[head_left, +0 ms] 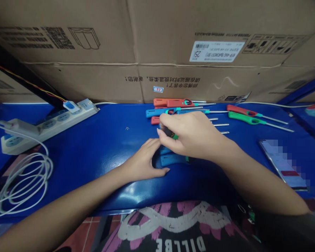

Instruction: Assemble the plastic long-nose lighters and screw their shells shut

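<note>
My right hand [190, 134] is closed around a small black-and-green handle [170, 132], its far end hidden by my fingers. Below it, my left hand [144, 159] rests on the blue tabletop, thumb and fingers apart. The butt end of a blue long-nosed lighter [173, 160] lies between them, and whether they touch it I cannot tell. More lighters lie just behind my right hand: a blue one [157, 112], a red one [154, 120] and an orange one [160, 102]. Their metal tubes point right, partly covered by my hand.
A red lighter [241, 110] and a green lighter [244, 118] lie to the right. Nearer is a phone [286, 164]. At left are a power strip [52, 124] and a coiled white cable [28, 178]. A large cardboard box [94, 80] stands along the back.
</note>
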Tool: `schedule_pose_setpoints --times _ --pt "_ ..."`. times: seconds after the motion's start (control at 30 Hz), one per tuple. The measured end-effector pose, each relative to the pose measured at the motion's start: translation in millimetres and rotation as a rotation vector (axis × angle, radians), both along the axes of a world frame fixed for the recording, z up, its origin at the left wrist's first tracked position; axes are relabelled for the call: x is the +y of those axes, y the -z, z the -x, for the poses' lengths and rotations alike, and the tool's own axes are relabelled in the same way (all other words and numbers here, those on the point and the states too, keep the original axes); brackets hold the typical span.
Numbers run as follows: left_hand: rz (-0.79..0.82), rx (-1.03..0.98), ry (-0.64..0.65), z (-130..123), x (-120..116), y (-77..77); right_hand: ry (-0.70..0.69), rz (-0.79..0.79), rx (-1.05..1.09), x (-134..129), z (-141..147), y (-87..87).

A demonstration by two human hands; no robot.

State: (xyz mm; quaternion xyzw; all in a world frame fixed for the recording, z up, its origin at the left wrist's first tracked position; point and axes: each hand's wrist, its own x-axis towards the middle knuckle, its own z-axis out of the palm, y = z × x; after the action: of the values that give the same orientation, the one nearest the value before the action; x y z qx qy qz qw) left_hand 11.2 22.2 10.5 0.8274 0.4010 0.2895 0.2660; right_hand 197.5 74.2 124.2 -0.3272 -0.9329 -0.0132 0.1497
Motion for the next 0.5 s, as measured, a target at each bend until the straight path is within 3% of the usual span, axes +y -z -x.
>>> schedule_pose_setpoints --times 0.3,0.5 --pt "-0.030 0.014 0.003 12 9 3.0 0.103 0.014 -0.012 -4 10 8.8" --pt "-0.032 -0.008 0.054 14 15 9.6 0.277 -0.068 0.015 -5 14 12.5"
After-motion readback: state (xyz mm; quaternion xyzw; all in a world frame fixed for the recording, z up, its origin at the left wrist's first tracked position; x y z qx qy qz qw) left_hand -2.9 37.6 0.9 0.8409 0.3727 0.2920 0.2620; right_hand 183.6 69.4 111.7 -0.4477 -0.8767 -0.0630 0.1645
